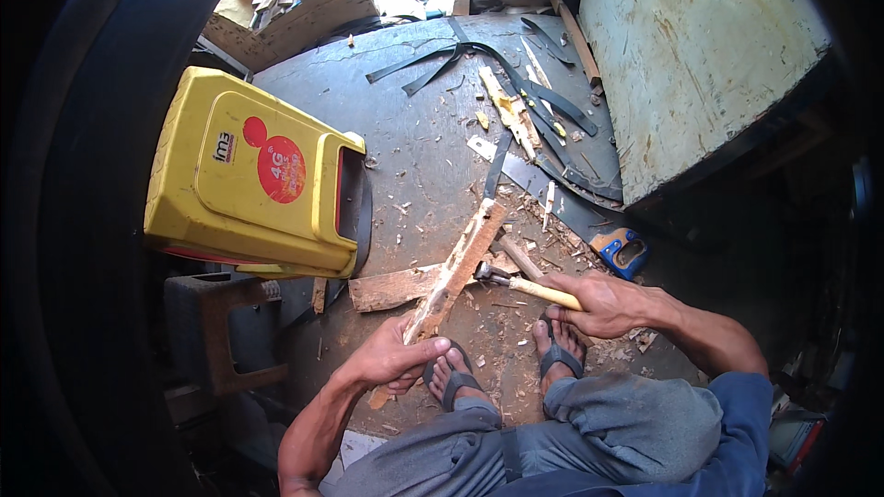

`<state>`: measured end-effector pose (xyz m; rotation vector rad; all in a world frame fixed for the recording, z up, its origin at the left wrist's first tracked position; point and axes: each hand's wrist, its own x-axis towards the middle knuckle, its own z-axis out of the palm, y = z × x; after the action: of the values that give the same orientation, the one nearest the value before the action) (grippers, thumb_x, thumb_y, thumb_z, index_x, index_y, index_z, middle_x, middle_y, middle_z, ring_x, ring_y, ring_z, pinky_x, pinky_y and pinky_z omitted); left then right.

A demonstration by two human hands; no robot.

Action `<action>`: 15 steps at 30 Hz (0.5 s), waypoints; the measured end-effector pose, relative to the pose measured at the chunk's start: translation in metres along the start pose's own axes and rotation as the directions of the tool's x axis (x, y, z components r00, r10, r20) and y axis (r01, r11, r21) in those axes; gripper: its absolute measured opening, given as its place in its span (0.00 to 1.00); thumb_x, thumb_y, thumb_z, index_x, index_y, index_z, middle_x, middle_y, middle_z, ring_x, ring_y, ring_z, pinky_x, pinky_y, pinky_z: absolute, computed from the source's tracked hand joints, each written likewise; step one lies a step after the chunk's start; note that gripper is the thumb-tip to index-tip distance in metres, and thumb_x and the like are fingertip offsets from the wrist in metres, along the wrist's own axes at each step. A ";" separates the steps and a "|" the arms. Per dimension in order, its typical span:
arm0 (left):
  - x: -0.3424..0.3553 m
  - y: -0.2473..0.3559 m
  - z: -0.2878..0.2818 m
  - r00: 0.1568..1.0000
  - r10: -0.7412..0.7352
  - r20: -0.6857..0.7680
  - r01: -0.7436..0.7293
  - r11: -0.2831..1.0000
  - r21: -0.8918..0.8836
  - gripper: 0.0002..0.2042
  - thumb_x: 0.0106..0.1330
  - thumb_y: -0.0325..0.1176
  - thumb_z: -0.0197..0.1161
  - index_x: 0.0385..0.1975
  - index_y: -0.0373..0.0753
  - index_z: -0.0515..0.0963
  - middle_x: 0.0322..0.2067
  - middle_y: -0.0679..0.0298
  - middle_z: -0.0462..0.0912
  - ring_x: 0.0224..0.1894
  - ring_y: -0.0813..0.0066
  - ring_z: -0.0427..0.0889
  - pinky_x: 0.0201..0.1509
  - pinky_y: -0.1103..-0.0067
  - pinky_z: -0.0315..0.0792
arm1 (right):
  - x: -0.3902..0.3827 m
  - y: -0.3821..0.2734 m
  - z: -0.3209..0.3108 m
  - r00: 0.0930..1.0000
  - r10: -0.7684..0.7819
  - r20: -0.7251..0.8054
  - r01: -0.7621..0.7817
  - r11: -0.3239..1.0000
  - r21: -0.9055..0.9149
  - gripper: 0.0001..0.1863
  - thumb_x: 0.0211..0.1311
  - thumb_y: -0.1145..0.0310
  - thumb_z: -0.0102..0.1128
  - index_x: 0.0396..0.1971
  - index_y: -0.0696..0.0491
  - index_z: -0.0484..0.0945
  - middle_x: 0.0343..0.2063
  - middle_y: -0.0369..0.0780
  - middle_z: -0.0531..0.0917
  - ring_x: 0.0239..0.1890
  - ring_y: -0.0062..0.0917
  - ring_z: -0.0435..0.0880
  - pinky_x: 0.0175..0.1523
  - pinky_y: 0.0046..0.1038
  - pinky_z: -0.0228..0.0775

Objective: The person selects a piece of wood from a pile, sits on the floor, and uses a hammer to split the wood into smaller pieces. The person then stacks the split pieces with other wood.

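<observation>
My left hand [398,355] is closed around the lower end of a rough wooden strip [460,262], which slants up and away with a splintered pale edge. In my right hand [603,302] is a hammer [545,293], gripped by its light wooden handle. The dark metal hammer head lies close beside the strip's right edge; whether they touch I cannot tell. Beneath the strip, a flat wooden board [391,287] rests crosswise on the floor. Another short wooden stick [520,258] lies just beyond the hammer head. My sandalled feet are set near both hands.
A yellow plastic bin [249,175] lies on its side at the left. A handsaw with a blue-and-wood handle [622,250] lies at the right, near dark straps [497,60] and broken wood [509,110]. A large pale panel [700,55] stands far right. Chips litter the floor.
</observation>
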<state>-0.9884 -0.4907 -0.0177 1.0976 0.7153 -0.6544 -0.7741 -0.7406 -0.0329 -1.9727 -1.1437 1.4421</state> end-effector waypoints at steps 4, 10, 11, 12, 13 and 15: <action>0.018 -0.013 0.016 0.984 0.145 -0.103 -0.157 0.979 -0.129 0.13 0.74 0.40 0.62 0.36 0.41 0.66 0.10 0.72 0.61 0.08 0.85 0.59 0.09 0.82 0.53 | 0.018 0.013 0.038 0.969 -0.001 -0.248 0.025 0.995 0.095 0.21 0.68 0.67 0.56 0.58 0.54 0.67 0.32 0.57 0.83 0.38 0.56 0.84 0.43 0.49 0.74; 0.041 -0.011 0.061 0.944 0.235 -0.231 -0.297 0.911 -0.286 0.14 0.75 0.43 0.60 0.36 0.42 0.66 0.11 0.72 0.63 0.07 0.84 0.59 0.08 0.81 0.54 | 0.025 -0.001 0.072 0.872 0.125 -0.473 -0.018 0.974 0.226 0.22 0.68 0.67 0.56 0.59 0.52 0.66 0.31 0.56 0.82 0.35 0.56 0.83 0.41 0.49 0.72; 0.041 -0.010 0.058 0.944 0.232 -0.235 -0.290 0.924 -0.250 0.14 0.75 0.43 0.60 0.36 0.42 0.66 0.12 0.72 0.63 0.08 0.84 0.59 0.08 0.81 0.55 | 0.025 -0.004 0.069 0.883 0.129 -0.451 -0.040 0.979 0.201 0.22 0.67 0.68 0.56 0.59 0.53 0.65 0.32 0.58 0.82 0.37 0.58 0.83 0.43 0.50 0.72; 0.043 -0.007 0.051 0.943 0.230 -0.240 -0.282 0.935 -0.214 0.14 0.75 0.43 0.60 0.36 0.42 0.66 0.12 0.72 0.63 0.08 0.84 0.59 0.08 0.82 0.55 | 0.026 -0.008 0.061 0.893 0.134 -0.430 -0.063 0.983 0.175 0.23 0.66 0.69 0.56 0.59 0.54 0.65 0.34 0.60 0.82 0.38 0.60 0.82 0.44 0.52 0.72; 0.043 -0.003 0.043 0.943 0.227 -0.244 -0.274 0.945 -0.179 0.14 0.75 0.43 0.60 0.37 0.42 0.66 0.12 0.72 0.63 0.08 0.84 0.59 0.08 0.82 0.55 | 0.028 -0.011 0.052 0.902 0.138 -0.408 -0.084 0.985 0.148 0.23 0.65 0.70 0.56 0.59 0.55 0.64 0.35 0.61 0.81 0.40 0.61 0.82 0.46 0.54 0.71; 0.030 0.006 0.009 0.970 0.207 -0.125 -0.214 0.976 -0.043 0.14 0.74 0.43 0.61 0.40 0.41 0.67 0.12 0.74 0.63 0.09 0.86 0.59 0.09 0.83 0.54 | 0.026 0.010 0.022 0.936 -0.081 -0.343 0.086 0.996 0.000 0.28 0.62 0.71 0.56 0.63 0.56 0.64 0.35 0.59 0.83 0.40 0.58 0.83 0.45 0.52 0.73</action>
<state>-0.9636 -0.5009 -0.0358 1.1499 0.7045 -0.3876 -0.7873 -0.7275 -0.0630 -2.0371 -1.0398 1.0073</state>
